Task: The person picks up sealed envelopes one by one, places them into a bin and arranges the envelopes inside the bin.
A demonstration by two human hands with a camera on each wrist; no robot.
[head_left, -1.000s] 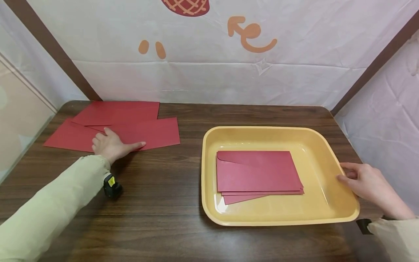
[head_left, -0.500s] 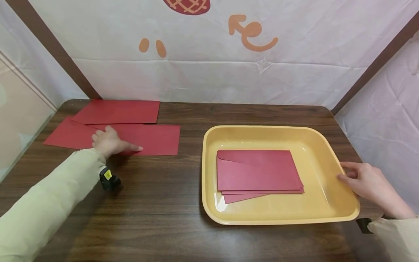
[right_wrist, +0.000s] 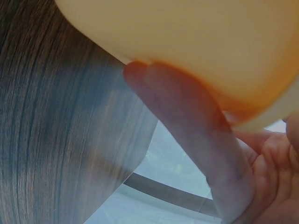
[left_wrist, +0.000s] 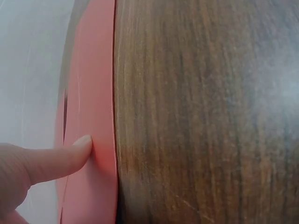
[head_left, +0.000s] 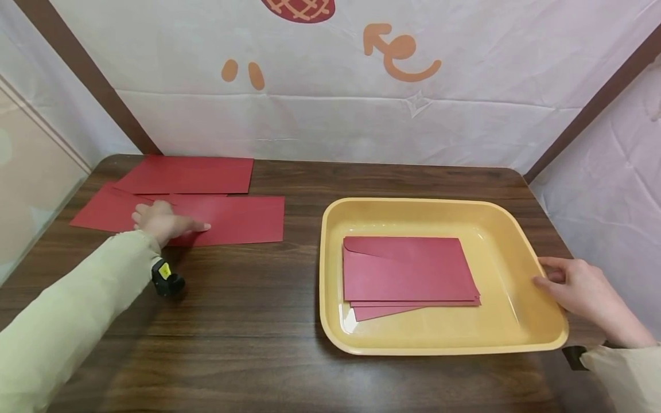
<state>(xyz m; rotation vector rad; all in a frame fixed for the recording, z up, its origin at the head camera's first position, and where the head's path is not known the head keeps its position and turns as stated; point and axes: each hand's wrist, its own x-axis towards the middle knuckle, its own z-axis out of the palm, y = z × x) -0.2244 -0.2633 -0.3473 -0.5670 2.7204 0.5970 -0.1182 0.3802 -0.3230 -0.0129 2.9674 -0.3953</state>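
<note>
Left hand (head_left: 160, 221) slid left; front envelope's (head_left: 236, 219) right end swung toward the tabletop's (head_left: 248, 321) near edge. Envelope's toward the back left corner, thumb on top; I can't tell if fingers pinch it. Right hand (head_left: 583, 289) pinches the tray (head_left: 493, 264) near the right edge.

Plain red rectangular paper envelopes (head_left: 248, 219) catch my eye against the dark brown, streaky wood-grain table (head_left: 248, 321), and the shallow rounded plastic tray (head_left: 508, 258) is solid yellow. The white cloth backdrop (head_left: 320, 129) wears orange ovals (head_left: 256, 76) and a red shape (head_left: 299, 9) latticed in peach.
</note>
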